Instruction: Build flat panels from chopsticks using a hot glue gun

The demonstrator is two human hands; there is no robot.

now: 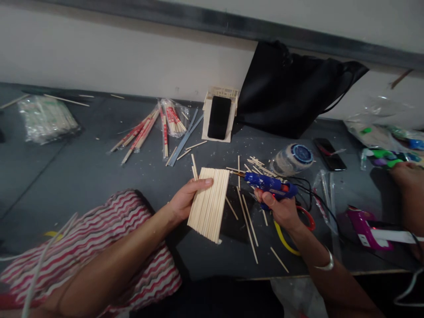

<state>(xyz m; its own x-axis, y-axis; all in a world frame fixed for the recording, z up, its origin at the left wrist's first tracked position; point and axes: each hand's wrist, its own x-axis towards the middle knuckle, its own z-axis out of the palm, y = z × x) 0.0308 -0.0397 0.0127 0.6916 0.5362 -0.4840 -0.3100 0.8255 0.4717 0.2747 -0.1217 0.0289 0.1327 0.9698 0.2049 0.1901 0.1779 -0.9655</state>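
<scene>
Open grey tabletop (82, 172) at nine o'clock of the stick panel (209, 204): bare, passable. At ten, wrapped chopsticks (139, 132) and a clear bag of sticks (46, 118) near the wall. At twelve, a small wooden holder (221, 112) with a black phone (219, 117), a black bag (291, 88) just beside it at one. At three, loose sticks (247, 218) strewn on the surface, then the blue glue gun (268, 183), its cords (306, 192), a tape roll (292, 160) behind. Farther at three, a second phone (329, 153), a purple glue gun (364, 227) and another person's arm (409, 190), crowded. At seven, a striped-clothed knee (99, 238) closing off the near edge.
</scene>
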